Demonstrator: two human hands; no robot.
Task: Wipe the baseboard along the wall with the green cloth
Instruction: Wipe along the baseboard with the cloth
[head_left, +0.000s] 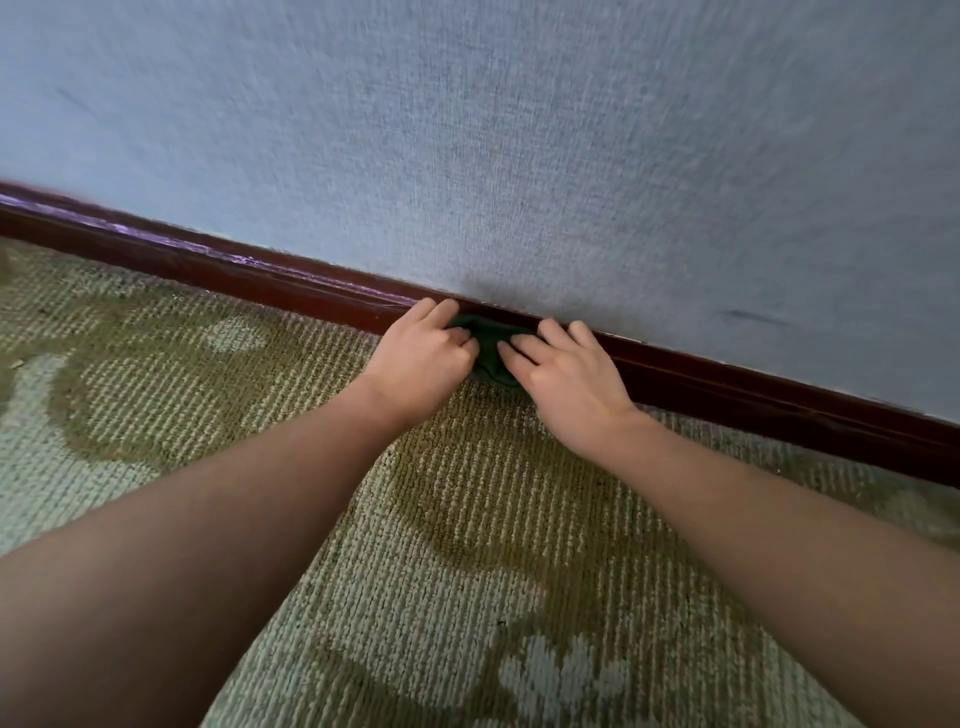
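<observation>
Wiping stage: mid-stroke by my reading, with the green cloth (488, 349) bunched against the dark red-brown baseboard (208, 258), where it met the blue-grey wall (519, 156).
Cloth position: wadded between the two hands, its upper edge on the top lip of the baseboard, its lower edge touching the patterned carpet (260, 395).
Left hand (422, 359): on the cloth's left side, lower fingers curled into the fabric and gripping it, two fingers reaching up to the baseboard's lip.
Right hand (569, 382): laid on the cloth's right side, fingers fairly straight and spread, pressing rather than clutching; thumb hidden.
Baseboard condition: pale streaks showed along the top edge to the left; a long run also lay untouched-looking to the right. Too blurred to say whether the streaks were dust or glare.
Progress: judged partial, as only a short section sat under the cloth.
Next move: would call for sliding the wad sideways along the board, keeping pressure on both lip and face, and not snagging the carpet pile.
</observation>
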